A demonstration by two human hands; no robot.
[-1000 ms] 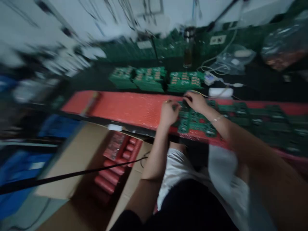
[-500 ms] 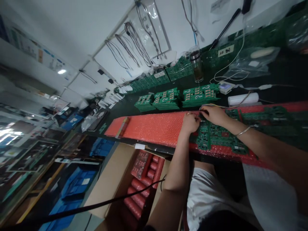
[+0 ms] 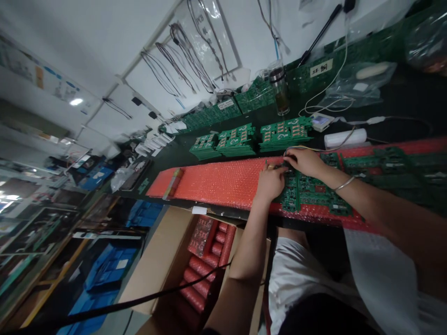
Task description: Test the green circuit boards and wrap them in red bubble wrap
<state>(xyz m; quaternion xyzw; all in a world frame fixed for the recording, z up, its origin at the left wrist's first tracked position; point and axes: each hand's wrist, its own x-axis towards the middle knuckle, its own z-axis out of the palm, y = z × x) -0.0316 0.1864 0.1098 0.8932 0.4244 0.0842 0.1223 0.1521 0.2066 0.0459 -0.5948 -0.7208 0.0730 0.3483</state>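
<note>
Green circuit boards (image 3: 316,190) lie in a row on red bubble wrap (image 3: 213,184) along the bench. My left hand (image 3: 271,182) is at the leftmost board, its fingers reaching right and closed about the board's upper left edge; the fingertips are partly hidden. Close beside it, my right hand (image 3: 304,162) pinches the end of a thin cable (image 3: 316,149) at the same board. What lies right between the fingertips is too small to make out. The cable runs right, toward a small white device with a lit screen (image 3: 321,122).
Stacks of green boards (image 3: 284,131) stand behind the wrap, with a drinking bottle (image 3: 279,95) beyond. A white roll (image 3: 345,138) lies to the right. A strip of tape-like material (image 3: 173,184) crosses the wrap. Below the bench edge, an open carton (image 3: 159,253) holds red bubble-wrapped bundles (image 3: 200,267).
My left hand has stretched its fingers out further over the board's edge. My right hand stays pinched at nearly the same spot. The whole view has shifted slightly.
</note>
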